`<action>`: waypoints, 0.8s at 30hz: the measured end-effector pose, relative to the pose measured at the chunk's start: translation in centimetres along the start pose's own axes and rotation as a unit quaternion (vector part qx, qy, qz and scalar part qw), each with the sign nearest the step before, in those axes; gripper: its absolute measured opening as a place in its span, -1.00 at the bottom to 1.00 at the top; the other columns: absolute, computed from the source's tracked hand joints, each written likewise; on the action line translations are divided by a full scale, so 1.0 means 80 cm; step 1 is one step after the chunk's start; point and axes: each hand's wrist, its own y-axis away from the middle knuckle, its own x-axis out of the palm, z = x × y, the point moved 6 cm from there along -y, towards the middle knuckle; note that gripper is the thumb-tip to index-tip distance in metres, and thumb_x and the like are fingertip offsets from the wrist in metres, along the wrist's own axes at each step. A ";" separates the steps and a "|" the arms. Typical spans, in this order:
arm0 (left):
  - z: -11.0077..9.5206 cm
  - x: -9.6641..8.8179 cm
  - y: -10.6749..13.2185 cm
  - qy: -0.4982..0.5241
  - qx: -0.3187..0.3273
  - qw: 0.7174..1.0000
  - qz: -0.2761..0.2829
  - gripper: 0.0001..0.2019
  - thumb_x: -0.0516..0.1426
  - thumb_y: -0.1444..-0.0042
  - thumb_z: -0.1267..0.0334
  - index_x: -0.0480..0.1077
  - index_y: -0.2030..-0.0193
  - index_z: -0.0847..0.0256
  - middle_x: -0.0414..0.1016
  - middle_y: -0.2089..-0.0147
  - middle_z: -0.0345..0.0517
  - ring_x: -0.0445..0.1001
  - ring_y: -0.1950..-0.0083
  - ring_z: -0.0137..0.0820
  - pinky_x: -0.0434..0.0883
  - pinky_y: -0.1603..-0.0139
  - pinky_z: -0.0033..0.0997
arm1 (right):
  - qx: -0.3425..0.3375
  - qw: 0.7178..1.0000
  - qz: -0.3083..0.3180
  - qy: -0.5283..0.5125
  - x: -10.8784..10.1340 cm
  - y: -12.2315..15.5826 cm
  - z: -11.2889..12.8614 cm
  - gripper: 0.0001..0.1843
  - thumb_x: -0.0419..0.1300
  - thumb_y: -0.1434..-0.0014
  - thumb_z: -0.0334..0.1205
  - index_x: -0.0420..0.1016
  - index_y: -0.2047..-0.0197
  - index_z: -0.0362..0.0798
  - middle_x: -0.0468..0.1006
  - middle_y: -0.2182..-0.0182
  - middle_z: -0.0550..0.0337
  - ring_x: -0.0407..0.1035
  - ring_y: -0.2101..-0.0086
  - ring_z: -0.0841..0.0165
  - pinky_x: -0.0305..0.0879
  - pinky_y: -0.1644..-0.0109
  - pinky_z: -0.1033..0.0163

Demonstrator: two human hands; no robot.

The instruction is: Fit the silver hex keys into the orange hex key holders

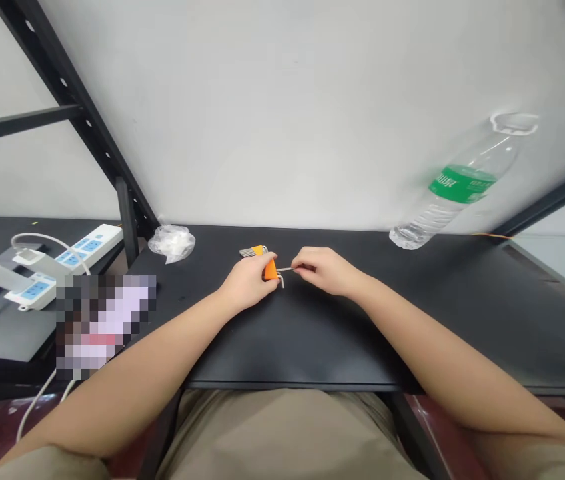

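My left hand (pixel 250 281) is closed around an orange hex key holder (pixel 270 269) above the middle of the black table. Several metal hex keys (pixel 248 253) stick out at the holder's left end. A short bent key end (pixel 282 281) shows at its right side, by my left fingertips. My right hand (pixel 323 269) pinches the end of a thin metal hex key (pixel 285 269), which spans the gap between the holder and my right fingers. Whether this key still sits in the holder is hard to make out.
A large clear bottle with a green label (pixel 462 185) leans against the wall at the right. A crumpled plastic bag (pixel 172 243) lies at the table's back left. Further left are a white power strip (pixel 87 245), cables and a black metal frame (pixel 87 120).
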 end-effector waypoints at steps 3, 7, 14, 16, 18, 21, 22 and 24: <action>-0.004 0.001 0.002 -0.008 0.003 1.000 0.005 -0.50 0.25 -0.14 0.21 0.44 -0.24 0.16 0.61 0.08 -0.04 0.59 -0.01 -0.18 0.49 -0.09 -0.28 | -0.004 1.000 0.004 0.015 0.001 0.000 0.003 -0.80 0.13 -0.34 -0.34 0.61 0.17 0.00 0.56 0.23 0.07 0.43 0.25 0.27 0.36 0.13 0.15; -0.012 0.002 0.004 -0.019 0.023 1.000 0.006 -0.51 0.25 -0.15 0.19 0.43 -0.24 0.14 0.61 0.01 -0.03 0.59 -0.04 -0.17 0.49 -0.08 -0.28 | 0.000 1.000 0.009 0.009 0.005 -0.001 0.010 -0.77 0.12 -0.35 -0.34 0.63 0.15 0.01 0.57 0.20 0.08 0.45 0.23 0.27 0.38 0.11 0.15; -0.007 -0.004 0.002 -0.025 0.010 1.000 -0.012 -0.52 0.23 -0.16 0.20 0.43 -0.23 0.15 0.61 0.00 -0.03 0.58 -0.05 -0.16 0.48 -0.11 -0.24 | 0.004 1.000 -0.025 -0.015 -0.008 0.000 0.007 -0.78 0.13 -0.35 -0.31 0.63 0.14 0.02 0.59 0.20 0.07 0.46 0.21 0.25 0.39 0.08 0.12; -0.005 -0.004 0.002 -0.018 0.006 1.000 -0.009 -0.54 0.23 -0.16 0.19 0.44 -0.21 0.14 0.61 0.06 -0.04 0.59 -0.01 -0.17 0.49 -0.06 -0.26 | 0.006 0.999 -0.031 -0.022 -0.012 0.001 0.004 -0.79 0.13 -0.35 -0.30 0.63 0.13 0.03 0.59 0.20 0.09 0.46 0.22 0.26 0.40 0.09 0.12; -0.005 -0.003 0.003 -0.013 0.001 1.000 -0.006 -0.55 0.24 -0.15 0.20 0.45 -0.19 0.14 0.61 0.09 -0.06 0.59 0.02 -0.18 0.49 -0.02 -0.28 | 0.007 0.999 -0.029 -0.027 -0.015 0.001 0.001 -0.78 0.14 -0.35 -0.29 0.64 0.13 0.04 0.59 0.20 0.09 0.46 0.22 0.27 0.40 0.11 0.13; -0.007 -0.003 0.004 -0.004 -0.002 1.000 -0.009 -0.54 0.25 -0.14 0.18 0.45 -0.20 0.13 0.61 0.11 -0.08 0.59 0.04 -0.20 0.49 0.01 -0.30 | 0.008 0.999 -0.022 -0.032 -0.015 0.002 0.001 -0.78 0.14 -0.35 -0.29 0.65 0.12 0.05 0.59 0.19 0.09 0.47 0.22 0.26 0.40 0.10 0.12; -0.008 -0.003 0.004 -0.001 -0.001 1.000 -0.012 -0.54 0.24 -0.14 0.18 0.45 -0.20 0.13 0.61 0.11 -0.08 0.58 0.06 -0.21 0.49 0.02 -0.31 | 0.008 0.999 -0.020 -0.035 -0.014 0.001 0.002 -0.78 0.15 -0.35 -0.29 0.65 0.12 0.05 0.59 0.18 0.09 0.47 0.22 0.26 0.40 0.10 0.12; -0.011 -0.003 0.005 0.005 0.006 1.000 -0.013 -0.56 0.23 -0.15 0.18 0.45 -0.18 0.13 0.60 0.13 -0.11 0.58 0.11 -0.24 0.48 0.08 -0.33 | 0.004 0.999 -0.018 -0.041 -0.008 0.000 0.009 -0.78 0.14 -0.35 -0.29 0.65 0.11 0.05 0.58 0.18 0.09 0.47 0.21 0.26 0.40 0.09 0.12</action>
